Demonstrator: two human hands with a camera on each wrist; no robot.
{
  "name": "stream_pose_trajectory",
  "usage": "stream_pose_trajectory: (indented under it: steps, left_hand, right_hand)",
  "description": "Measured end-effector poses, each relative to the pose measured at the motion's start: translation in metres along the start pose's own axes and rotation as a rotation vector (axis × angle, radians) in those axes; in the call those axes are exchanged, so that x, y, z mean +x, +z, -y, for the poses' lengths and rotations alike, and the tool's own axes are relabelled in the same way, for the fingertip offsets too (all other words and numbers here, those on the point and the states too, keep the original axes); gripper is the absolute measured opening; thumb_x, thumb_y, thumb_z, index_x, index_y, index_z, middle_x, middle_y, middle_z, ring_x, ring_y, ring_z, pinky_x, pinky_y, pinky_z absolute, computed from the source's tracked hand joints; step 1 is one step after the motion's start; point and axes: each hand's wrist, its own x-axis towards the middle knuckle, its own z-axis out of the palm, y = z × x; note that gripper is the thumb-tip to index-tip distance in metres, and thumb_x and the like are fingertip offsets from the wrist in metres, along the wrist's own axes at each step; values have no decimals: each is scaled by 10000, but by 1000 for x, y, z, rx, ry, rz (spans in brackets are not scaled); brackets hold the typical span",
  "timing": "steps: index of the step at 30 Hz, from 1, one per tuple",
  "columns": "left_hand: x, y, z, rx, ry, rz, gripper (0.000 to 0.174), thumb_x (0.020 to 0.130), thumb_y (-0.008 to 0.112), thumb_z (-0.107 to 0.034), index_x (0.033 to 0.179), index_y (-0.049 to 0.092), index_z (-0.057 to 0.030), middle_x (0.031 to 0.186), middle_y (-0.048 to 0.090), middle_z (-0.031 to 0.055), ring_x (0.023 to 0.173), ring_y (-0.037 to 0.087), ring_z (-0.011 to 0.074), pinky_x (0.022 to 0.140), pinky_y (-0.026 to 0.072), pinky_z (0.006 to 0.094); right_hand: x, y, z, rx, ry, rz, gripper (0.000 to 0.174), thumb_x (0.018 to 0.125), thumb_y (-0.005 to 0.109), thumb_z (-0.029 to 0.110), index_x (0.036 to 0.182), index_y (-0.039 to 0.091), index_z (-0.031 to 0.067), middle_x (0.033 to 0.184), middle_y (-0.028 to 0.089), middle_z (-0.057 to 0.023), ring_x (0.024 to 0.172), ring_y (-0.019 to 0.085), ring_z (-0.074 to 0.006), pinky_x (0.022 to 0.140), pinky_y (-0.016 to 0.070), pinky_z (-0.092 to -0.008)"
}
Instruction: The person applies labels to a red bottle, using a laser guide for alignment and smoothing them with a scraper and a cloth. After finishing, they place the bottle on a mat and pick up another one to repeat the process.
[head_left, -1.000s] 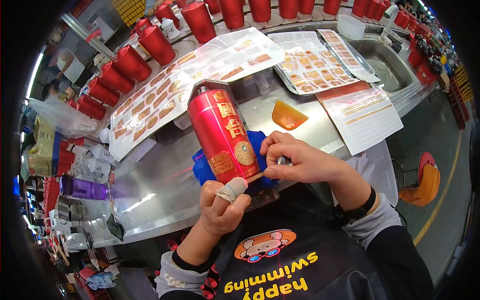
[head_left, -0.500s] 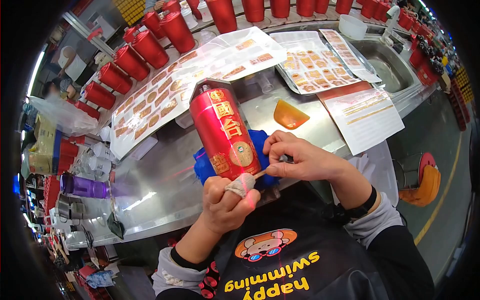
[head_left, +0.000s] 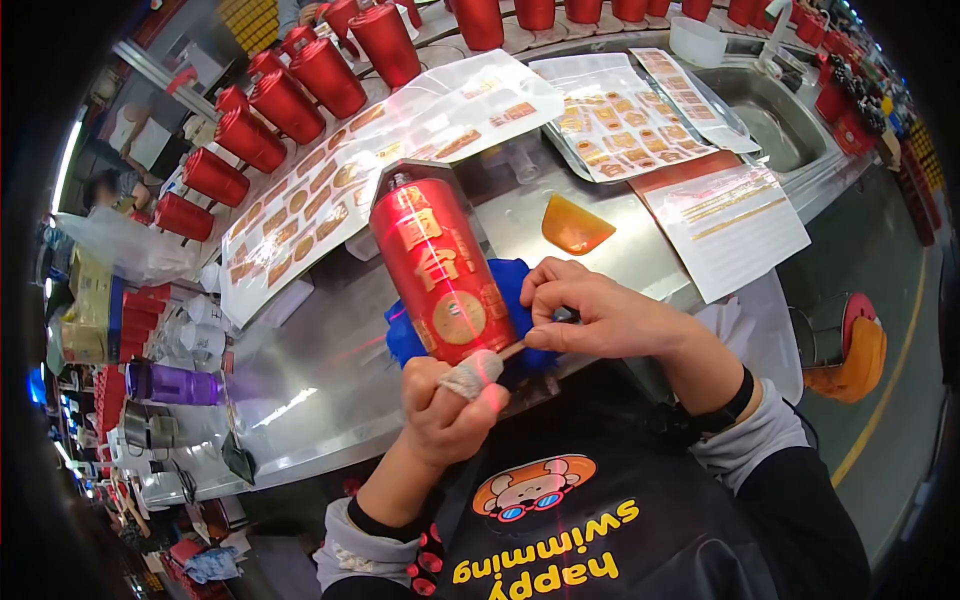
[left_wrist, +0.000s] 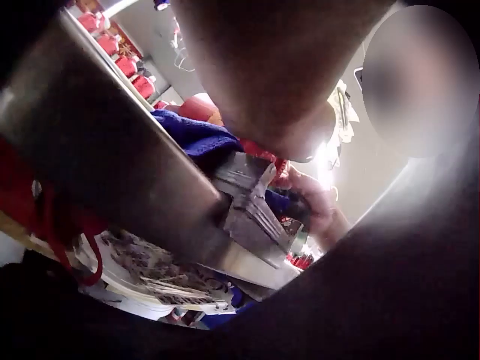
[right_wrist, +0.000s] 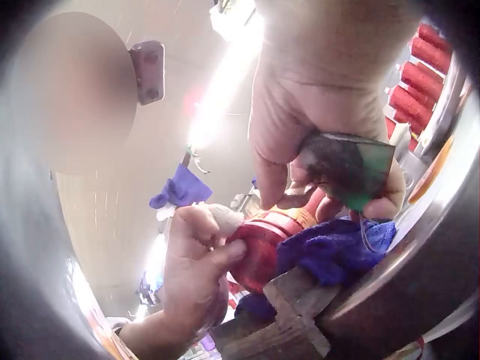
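A red bottle (head_left: 430, 265) with gold lettering and a round gold medallion lies in a dark cradle, over a blue cloth (head_left: 510, 285). My left hand (head_left: 445, 410) grips the bottle's near end; one finger wears a whitish cloth cover (head_left: 472, 374). At the bottle's right side, my right hand (head_left: 600, 312) pinches a thin tan stick (head_left: 512, 350) whose tip reaches the bottle's lower edge. A green translucent piece (right_wrist: 375, 169) is tucked in that hand's palm in the right wrist view. The left wrist view shows mostly forearm and the metal bracket (left_wrist: 255, 217).
Sheets of gold labels (head_left: 320, 195) lie beyond the bottle, with more on a tray (head_left: 610, 125). An amber scraper (head_left: 577, 225) rests on the steel table. White paper (head_left: 725, 225) is to the right, a sink (head_left: 765, 115) behind it. Red bottles (head_left: 385, 45) line the back; a purple cup (head_left: 172, 384) stands left.
The bottle has turned in its cradle, so its lettering and medallion have shifted left. My left hand moved a little right and back; my right hand stays close beside the bottle.
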Motion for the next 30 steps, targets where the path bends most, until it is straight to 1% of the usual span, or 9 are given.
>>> stream_pose_trajectory:
  steps: [2, 5, 10, 13, 16, 20, 25, 28, 30]
  left_hand:
    - [-3, 2, -2, 8, -40, -50, 279, 651, 722, -96, 907, 633, -159, 1051, 652, 59, 826, 516, 240, 644, 428, 362]
    - [-1, 3, -5, 52, -43, -64, 268, 654, 719, -85, 894, 622, -151, 1037, 647, 59, 816, 511, 244, 641, 428, 370]
    - [4, -1, -3, 28, -11, 7, 278, 645, 716, -54, 887, 609, -138, 1010, 630, 68, 822, 501, 259, 638, 424, 375]
    - [1, -2, -8, 25, -86, 0, 365, 685, 691, 69, 939, 515, -126, 913, 585, 121, 784, 494, 302, 663, 409, 418]
    - [-2, 0, -12, 27, -153, -19, 366, 703, 677, 78, 949, 500, -125, 904, 581, 123, 781, 500, 303, 672, 404, 430]
    - [5, -3, -11, 33, -126, 8, 370, 727, 678, 75, 970, 487, -127, 894, 579, 126, 784, 514, 305, 694, 402, 438]
    - [-10, 2, -9, 43, -176, -52, 368, 739, 689, 61, 970, 485, -139, 949, 588, 140, 804, 526, 314, 705, 407, 437]
    - [-12, 1, -6, 27, -133, -19, 361, 752, 686, 36, 991, 494, -155, 986, 592, 134, 821, 523, 309, 698, 410, 437]
    - [-6, 0, -3, 42, -45, -12, 310, 707, 698, -36, 954, 554, -155, 1012, 597, 87, 850, 515, 279, 685, 440, 408]
  right_hand:
    - [-1, 3, -3, -16, -38, -45, 240, 855, 718, 260, 796, 616, 51, 1002, 546, -105, 1028, 516, -272, 896, 411, -358]
    - [-2, -2, 4, -9, 33, 37, 224, 880, 704, 222, 788, 574, 64, 1091, 496, -82, 1081, 458, -203, 950, 360, -331]
    - [-4, -7, 6, 29, -1, 26, 223, 877, 707, 225, 788, 581, 63, 1089, 502, -85, 1078, 462, -198, 947, 363, -331]
    - [-4, -6, 0, 23, -6, 15, 222, 876, 708, 227, 790, 586, 63, 1083, 507, -85, 1077, 463, -195, 943, 366, -329]
    - [-4, -4, 1, 19, 7, 16, 224, 876, 710, 227, 787, 584, 64, 1080, 510, -83, 1069, 465, -192, 941, 367, -327]
    - [-7, -8, 10, 26, -25, -3, 266, 874, 707, 277, 812, 616, 35, 1019, 541, -109, 1049, 511, -260, 918, 399, -359]
    - [-10, -11, 19, 54, -63, 5, 251, 872, 709, 255, 815, 608, 32, 1011, 540, -108, 1026, 515, -250, 906, 402, -341]
    - [-9, -12, 9, 19, -33, 0, 255, 872, 709, 256, 826, 607, 28, 1000, 545, -110, 1018, 525, -252, 891, 414, -341]
    - [-10, -10, 3, 14, -20, -13, 262, 873, 708, 260, 833, 605, 22, 992, 549, -114, 1010, 531, -254, 880, 421, -344]
